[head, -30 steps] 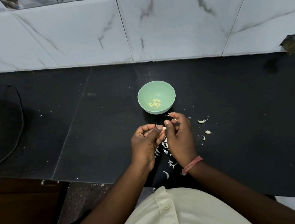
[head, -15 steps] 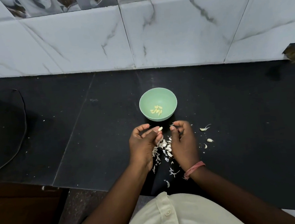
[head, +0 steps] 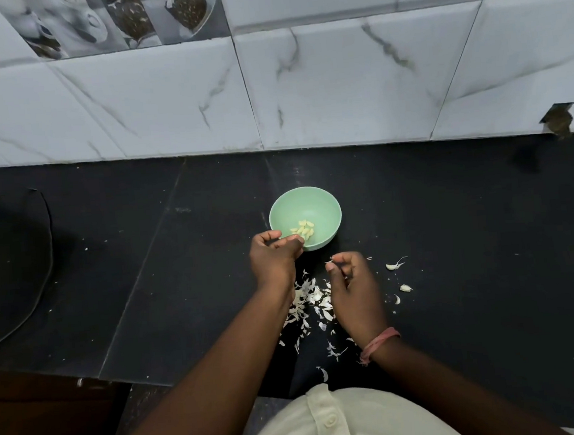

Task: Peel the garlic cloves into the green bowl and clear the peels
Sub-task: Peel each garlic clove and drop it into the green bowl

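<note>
The green bowl (head: 326, 207) stands on the black counter with several peeled garlic cloves (head: 303, 230) inside. My left hand (head: 273, 258) is at the bowl's near-left rim, its curled fingertips over the edge. Whether a clove is still between them is hidden. My right hand (head: 351, 289) hovers just in front of the bowl and pinches a thin scrap of garlic peel (head: 329, 261) between thumb and fingers. A heap of white peels (head: 307, 299) lies on the counter between and under my wrists. Three unpeeled cloves (head: 393, 265) lie to the right of my right hand.
The black counter (head: 469, 237) ends at a marble-tiled wall behind the bowl. A dark mat or sink edge (head: 14, 259) sits at the far left. The counter's front edge (head: 126, 379) runs near my body, with stray peel bits (head: 323, 374) close to it.
My left hand moved forward from beside the right hand to the bowl's rim, taking the peeled clove with it. My right hand stayed near the peel heap, still holding peel.
</note>
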Tool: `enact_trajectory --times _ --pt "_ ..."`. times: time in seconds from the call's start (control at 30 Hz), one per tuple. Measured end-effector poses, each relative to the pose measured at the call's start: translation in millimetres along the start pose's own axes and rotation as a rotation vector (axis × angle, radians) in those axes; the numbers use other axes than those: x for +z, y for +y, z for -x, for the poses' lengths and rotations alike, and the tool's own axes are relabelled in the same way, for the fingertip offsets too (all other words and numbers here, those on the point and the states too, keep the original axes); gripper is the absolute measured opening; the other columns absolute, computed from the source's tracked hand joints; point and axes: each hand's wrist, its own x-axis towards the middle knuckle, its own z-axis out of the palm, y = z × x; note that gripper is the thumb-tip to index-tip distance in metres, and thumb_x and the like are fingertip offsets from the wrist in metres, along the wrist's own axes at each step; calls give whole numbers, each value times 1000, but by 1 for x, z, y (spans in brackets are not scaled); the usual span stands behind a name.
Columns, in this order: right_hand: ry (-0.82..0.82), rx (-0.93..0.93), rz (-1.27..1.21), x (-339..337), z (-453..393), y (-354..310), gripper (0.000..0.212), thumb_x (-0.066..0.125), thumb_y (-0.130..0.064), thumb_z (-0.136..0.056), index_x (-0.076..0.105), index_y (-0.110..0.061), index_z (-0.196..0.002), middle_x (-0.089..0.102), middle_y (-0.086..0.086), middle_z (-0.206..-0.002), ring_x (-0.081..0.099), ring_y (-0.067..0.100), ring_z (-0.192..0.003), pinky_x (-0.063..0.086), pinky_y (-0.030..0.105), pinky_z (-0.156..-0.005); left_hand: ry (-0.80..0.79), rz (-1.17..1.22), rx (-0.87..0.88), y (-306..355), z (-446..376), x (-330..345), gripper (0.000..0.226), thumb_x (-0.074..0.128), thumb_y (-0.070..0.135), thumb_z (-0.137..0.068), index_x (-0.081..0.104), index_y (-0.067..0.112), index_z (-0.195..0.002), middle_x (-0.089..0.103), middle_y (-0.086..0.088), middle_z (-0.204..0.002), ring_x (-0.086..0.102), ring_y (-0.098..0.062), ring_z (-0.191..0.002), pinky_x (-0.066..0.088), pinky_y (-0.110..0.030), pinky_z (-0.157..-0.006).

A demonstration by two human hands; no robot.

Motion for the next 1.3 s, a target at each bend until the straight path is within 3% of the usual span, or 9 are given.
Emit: enact_trajectory --times 0.13,0.27,0.57,0.63,0.77,0.93,1.07,1.17,1.3 --pt "-6 -10 -6 1 1 1 7 61 -16 -99 59 -22 -102 65 -11 -85 61 -4 -79 44 10 -68 50 -71 17 0 -2 1 40 77 -6 -79 54 4 -110 73 -17 -97 71 -19 -84 59 -21 -66" --pt "1 -2 16 1 2 3 9 61 -18 -99 59 -26 -99 66 -11 -84 62 -2 -78 45 13 -68 28 -34 -11 4 1 1 27 67 -9 -87 55 4 -107 72 -19 -101 72 -23 -94 61 -29 -79" --pt "28 -48 209 8 15 4 12 69 -21 -90 69 -21 -78 69 -8 -75 66 9 -72 56 41 -69 -36 105 -212 -14 37 -24 26 37 -11 -96 60 1 -102 69 -22 -105 70 -28 -94 59 -33 -87" --pt "25 -40 177 12 20 -3 14 70 -11 -87 69 -25 -86 72 -10 -84 68 5 -79 58 39 -75 -79 123 -290 -16 39 -28 25 38 -5 -99 60 0 -108 67 -21 -109 68 -25 -94 58 -31 -85" --pt "-93 -317 281 19 42 -15 35 53 6 -83 73 -11 -106 72 -6 -106 66 9 -100 45 9 -93 -239 161 -449 -8 49 -34 32 44 31 -106 63 6 -108 66 -14 -102 64 -21 -87 54 -34 -81" --pt "-11 -244 544 23 49 4 14 51 -10 -91 65 -9 -91 69 9 -91 65 29 -86 45 32 -79 -313 128 -421 -2 45 -53 57 33 50 -106 57 7 -134 58 -12 -136 54 -26 -128 44 -41 -107" --pt "-4 -338 336 33 62 -23 24 54 -8 -94 72 -7 -109 73 7 -114 65 16 -108 38 11 -97 -355 146 -482 -1 45 -63 59 37 59 -102 65 8 -112 69 -8 -103 67 -18 -88 54 -34 -77" --pt "-165 -266 309 49 73 -33 42 40 -20 -102 60 -8 -136 61 6 -139 51 13 -132 28 16 -114 -432 173 -538 3 47 -63 49 43 60 -99 59 14 -90 63 -8 -91 63 -22 -88 56 -39 -83" --pt "-76 -169 514 39 62 -16 45 35 -31 -101 59 -9 -132 62 10 -134 55 26 -126 38 41 -112 -481 173 -457 6 45 -61 54 40 47 -105 58 1 -126 62 -18 -125 64 -25 -106 58 -28 -77"
